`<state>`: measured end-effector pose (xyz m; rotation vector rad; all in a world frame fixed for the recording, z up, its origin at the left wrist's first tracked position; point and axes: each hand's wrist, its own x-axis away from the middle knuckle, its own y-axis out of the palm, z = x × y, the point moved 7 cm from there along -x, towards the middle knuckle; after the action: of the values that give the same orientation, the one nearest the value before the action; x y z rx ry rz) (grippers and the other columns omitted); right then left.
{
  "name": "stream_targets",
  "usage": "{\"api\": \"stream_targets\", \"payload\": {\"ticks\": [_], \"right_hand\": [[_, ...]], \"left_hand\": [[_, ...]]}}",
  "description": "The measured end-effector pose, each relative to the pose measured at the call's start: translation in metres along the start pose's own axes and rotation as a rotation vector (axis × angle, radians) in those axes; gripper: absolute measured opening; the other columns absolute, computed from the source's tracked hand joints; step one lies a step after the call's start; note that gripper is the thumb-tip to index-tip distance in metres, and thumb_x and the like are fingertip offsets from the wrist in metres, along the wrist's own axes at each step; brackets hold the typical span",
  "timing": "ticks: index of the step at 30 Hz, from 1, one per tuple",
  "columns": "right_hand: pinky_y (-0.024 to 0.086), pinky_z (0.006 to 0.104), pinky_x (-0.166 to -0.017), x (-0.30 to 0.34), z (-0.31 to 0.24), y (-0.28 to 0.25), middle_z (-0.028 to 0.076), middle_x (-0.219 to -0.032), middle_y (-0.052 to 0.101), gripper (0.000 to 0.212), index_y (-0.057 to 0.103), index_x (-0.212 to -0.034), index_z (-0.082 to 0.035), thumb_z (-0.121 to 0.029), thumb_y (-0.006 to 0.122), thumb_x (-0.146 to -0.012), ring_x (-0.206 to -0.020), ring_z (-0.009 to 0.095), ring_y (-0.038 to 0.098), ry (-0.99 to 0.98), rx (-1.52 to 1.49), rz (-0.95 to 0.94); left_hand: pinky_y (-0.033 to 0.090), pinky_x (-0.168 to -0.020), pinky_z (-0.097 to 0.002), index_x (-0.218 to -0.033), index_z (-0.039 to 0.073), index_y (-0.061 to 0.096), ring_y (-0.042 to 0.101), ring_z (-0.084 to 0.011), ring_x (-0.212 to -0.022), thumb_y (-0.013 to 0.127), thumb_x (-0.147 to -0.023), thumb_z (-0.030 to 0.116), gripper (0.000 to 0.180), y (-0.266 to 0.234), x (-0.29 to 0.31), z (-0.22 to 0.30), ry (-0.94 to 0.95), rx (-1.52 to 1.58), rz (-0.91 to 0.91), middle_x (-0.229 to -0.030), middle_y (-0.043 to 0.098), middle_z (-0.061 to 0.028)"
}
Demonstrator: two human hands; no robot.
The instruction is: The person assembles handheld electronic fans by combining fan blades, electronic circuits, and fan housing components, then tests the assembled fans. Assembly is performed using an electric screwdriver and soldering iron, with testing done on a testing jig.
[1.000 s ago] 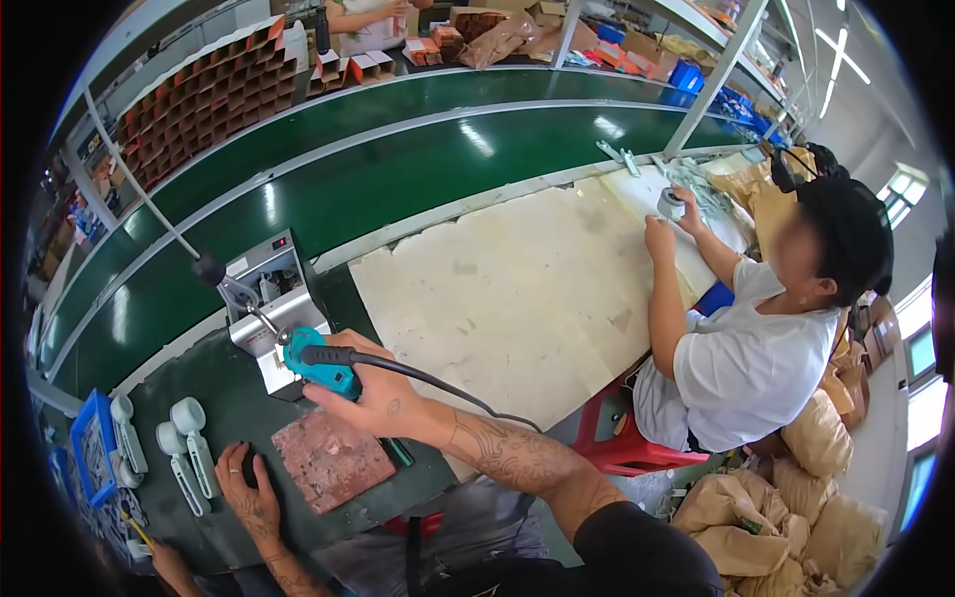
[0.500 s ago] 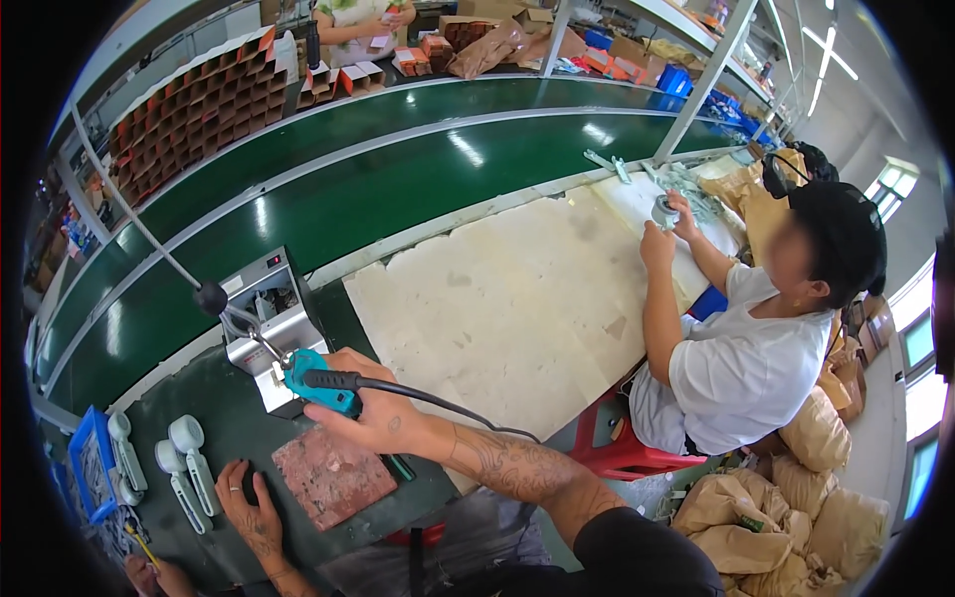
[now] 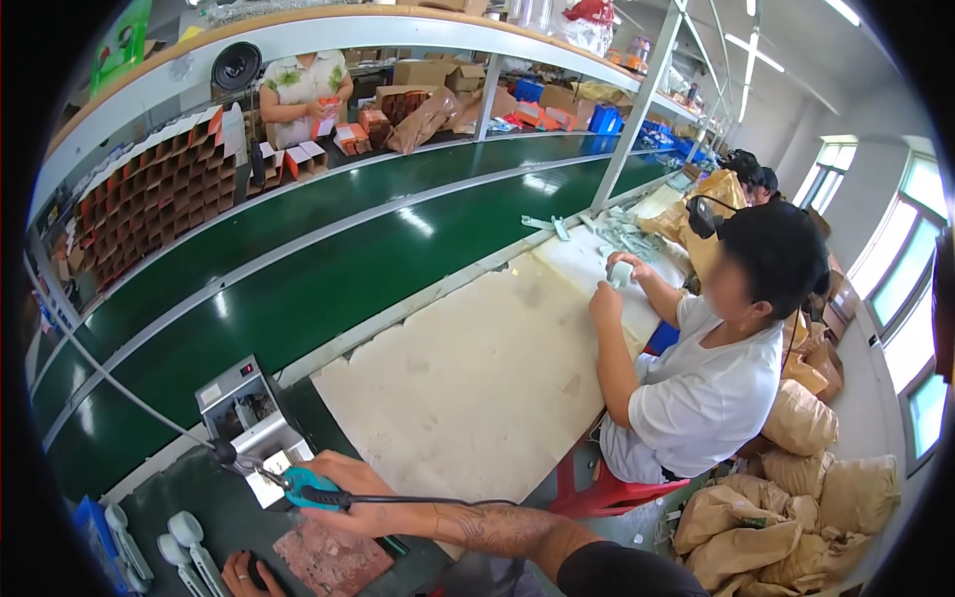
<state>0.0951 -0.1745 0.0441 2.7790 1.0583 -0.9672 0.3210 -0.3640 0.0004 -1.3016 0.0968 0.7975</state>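
My right hand [image 3: 343, 497] is closed around a teal electric screwdriver [image 3: 301, 487] with a black cord, which hangs from a jointed metal arm [image 3: 227, 452]. The tool's front end points at the lit front of a small silver machine [image 3: 237, 403] with a switch on top; whether it touches cannot be seen. My left hand [image 3: 244, 575] lies on the dark green work surface at the lower edge, fingers apart and partly cut off. Beside it are pale green long-handled parts with round heads [image 3: 189, 542]. A worn reddish slab [image 3: 333, 559] lies between my hands.
A blue bin [image 3: 95, 542] stands at the left edge. A green conveyor [image 3: 328, 269] runs behind the table. Stained paper [image 3: 468, 368] covers the middle. A co-worker in a white shirt [image 3: 711, 373] sits at right holding a pale green part, with brown sacks [image 3: 746, 527] on the floor behind.
The view has tilted up and shifted, so the table and hands sit lower in the picture. My right hand keeps hold of the screwdriver near the silver machine; the left hand is now partly cut off.
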Motion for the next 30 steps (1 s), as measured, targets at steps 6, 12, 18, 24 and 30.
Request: {"api": "stream_targets", "payload": {"ticks": [6,12,18,24,30], "right_hand": [[0.052,0.0419,-0.086,-0.006,-0.002,-0.003,0.018,-0.112,0.064,0.049,0.060,-0.132,-0.001,-0.017,0.078,-0.089,-0.099,0.038,0.064,-0.072,-0.016,0.027],[0.052,0.0426,-0.089,-0.006,0.003,-0.003,0.019,-0.117,0.065,0.049,0.059,-0.131,-0.002,-0.016,0.078,-0.088,-0.103,0.039,0.065,-0.103,-0.022,0.028],[0.052,0.0428,-0.089,-0.004,0.003,-0.001,0.019,-0.116,0.065,0.049,0.059,-0.131,-0.001,-0.017,0.077,-0.089,-0.103,0.039,0.064,-0.071,-0.028,0.013],[0.052,0.0425,-0.086,-0.003,0.002,0.000,0.019,-0.111,0.065,0.049,0.061,-0.130,0.000,-0.018,0.078,-0.088,-0.098,0.039,0.065,-0.105,-0.011,0.041],[0.054,0.0436,-0.088,-0.001,0.006,0.001,0.020,-0.119,0.066,0.058,0.058,-0.132,-0.002,-0.014,0.083,-0.081,-0.104,0.039,0.066,-0.070,0.026,-0.004]], "left_hand": [[0.049,-0.098,-0.0518,-0.117,0.000,0.071,0.063,-0.0443,-0.107,0.068,-0.098,0.020,0.027,0.000,-0.006,-0.003,-0.015,-0.023,-0.027,-0.117,0.068,-0.0241],[0.049,-0.098,-0.0520,-0.115,0.000,0.072,0.063,-0.0442,-0.108,0.068,-0.098,0.019,0.026,0.000,-0.011,-0.001,-0.025,-0.017,-0.028,-0.117,0.068,-0.0248],[0.049,-0.098,-0.0522,-0.114,0.000,0.071,0.063,-0.0447,-0.108,0.069,-0.098,0.018,0.025,-0.002,-0.009,0.000,-0.009,-0.007,-0.014,-0.117,0.068,-0.0253],[0.049,-0.099,-0.0521,-0.116,0.001,0.071,0.063,-0.0450,-0.110,0.067,-0.098,0.016,0.024,0.002,-0.004,-0.006,-0.008,0.019,-0.016,-0.120,0.067,-0.0249],[0.048,-0.100,-0.0480,-0.117,0.000,0.068,0.061,-0.0419,-0.113,0.060,-0.099,0.006,0.021,0.019,0.012,-0.029,-0.059,0.083,-0.015,-0.122,0.064,-0.0217]]}}
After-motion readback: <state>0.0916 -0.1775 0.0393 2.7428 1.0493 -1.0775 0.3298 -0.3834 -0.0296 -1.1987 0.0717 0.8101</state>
